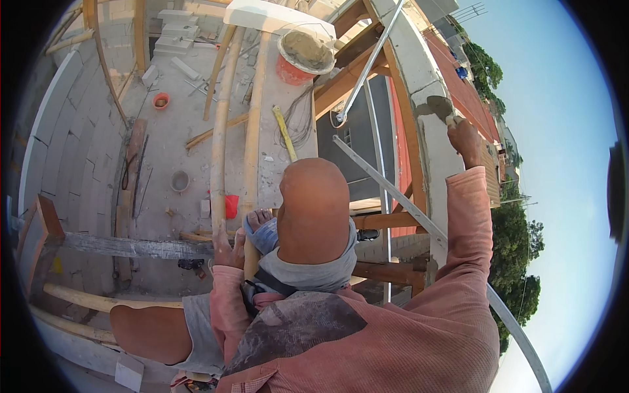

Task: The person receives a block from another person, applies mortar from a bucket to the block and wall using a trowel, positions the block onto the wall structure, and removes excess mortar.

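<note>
My right hand [465, 143], at the end of an outstretched arm, is closed round the handle of a trowel [438, 105]. Its blade lies against grey wet mortar on the pale block wall [432, 154] at the right. Low at the left of my raised knee, my left hand [228, 251] grips a wooden pole [221, 150] that runs away from me; part of its fingers is hard to see. Ahead of the knee, a red bucket [296, 71] coated with mortar holds a grey mix.
Scaffold poles [105, 301] and a dark beam [144, 246] cross below me, with the floor far beneath. A metal bar [393, 190] slants beside the wall. A yellow level-like bar [285, 134] lies near loose wire. Stacked blocks [175, 33] stand at the far left.
</note>
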### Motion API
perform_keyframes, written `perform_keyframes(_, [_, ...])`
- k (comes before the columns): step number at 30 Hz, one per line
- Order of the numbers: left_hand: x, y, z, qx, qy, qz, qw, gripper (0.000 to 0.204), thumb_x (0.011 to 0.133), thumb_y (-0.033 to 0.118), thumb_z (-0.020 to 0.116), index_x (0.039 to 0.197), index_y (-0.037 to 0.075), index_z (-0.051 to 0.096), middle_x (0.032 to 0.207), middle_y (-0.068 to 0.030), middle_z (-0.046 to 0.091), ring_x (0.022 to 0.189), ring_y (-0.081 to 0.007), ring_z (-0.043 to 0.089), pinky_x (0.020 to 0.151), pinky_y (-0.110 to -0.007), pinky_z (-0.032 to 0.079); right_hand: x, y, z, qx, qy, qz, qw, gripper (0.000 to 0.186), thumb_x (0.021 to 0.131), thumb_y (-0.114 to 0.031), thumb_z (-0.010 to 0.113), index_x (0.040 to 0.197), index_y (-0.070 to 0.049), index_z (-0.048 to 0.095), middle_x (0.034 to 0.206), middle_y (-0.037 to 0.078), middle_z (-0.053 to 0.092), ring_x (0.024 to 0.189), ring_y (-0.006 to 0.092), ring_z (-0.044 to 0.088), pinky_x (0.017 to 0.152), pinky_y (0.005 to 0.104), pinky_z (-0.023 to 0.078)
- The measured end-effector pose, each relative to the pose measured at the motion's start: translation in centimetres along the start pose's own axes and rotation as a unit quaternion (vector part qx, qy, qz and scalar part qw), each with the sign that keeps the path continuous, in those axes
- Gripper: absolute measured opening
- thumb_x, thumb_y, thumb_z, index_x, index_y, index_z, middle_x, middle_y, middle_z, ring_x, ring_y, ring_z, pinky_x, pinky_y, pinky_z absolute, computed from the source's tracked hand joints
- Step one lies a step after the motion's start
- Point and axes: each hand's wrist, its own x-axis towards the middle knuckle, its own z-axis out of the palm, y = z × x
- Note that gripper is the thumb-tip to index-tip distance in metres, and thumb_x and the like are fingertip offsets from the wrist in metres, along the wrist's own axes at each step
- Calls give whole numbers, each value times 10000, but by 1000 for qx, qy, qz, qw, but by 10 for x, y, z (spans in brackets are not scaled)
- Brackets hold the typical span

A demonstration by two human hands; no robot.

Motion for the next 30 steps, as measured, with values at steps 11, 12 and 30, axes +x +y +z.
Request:
perform_keyframes(11, [-5, -2, -1, 3, -15, -21, 1000, 720, 955, 441, 605, 1425, -74, 427, 1435, -343, 427, 1363, -454, 394, 1144, -472, 309, -20, 43, -63, 364, -23, 153, 919, 318, 956, -281, 552, 1106, -12, 633, 799, 107, 664, 597, 178, 648, 513, 321, 549])
perform_keyframes(12, [-4, -2, 0, 3, -21, -27, 999, 723, 954, 442, 607, 1425, -76, 428, 1434, -345, 426, 1365, -454, 391, 1144, -472, 309, -19, 53, -63, 502, -54, 200, 840, 307, 970, -271, 534, 1112, -15, 625, 810, 70, 654, 547, 127, 611, 480, 296, 544])
perform_keyframes(30, [-1, -4, 4, 1, -15, -43, 999, 711, 952, 420, 618, 1431, -68, 424, 1437, -333, 425, 1357, -446, 401, 1141, -467, 317, -6, 156, -48, 632, -181, 268, 704, 191, 993, -162, 485, 1082, -4, 545, 722, 84, 573, 403, 78, 451, 300, 173, 362])
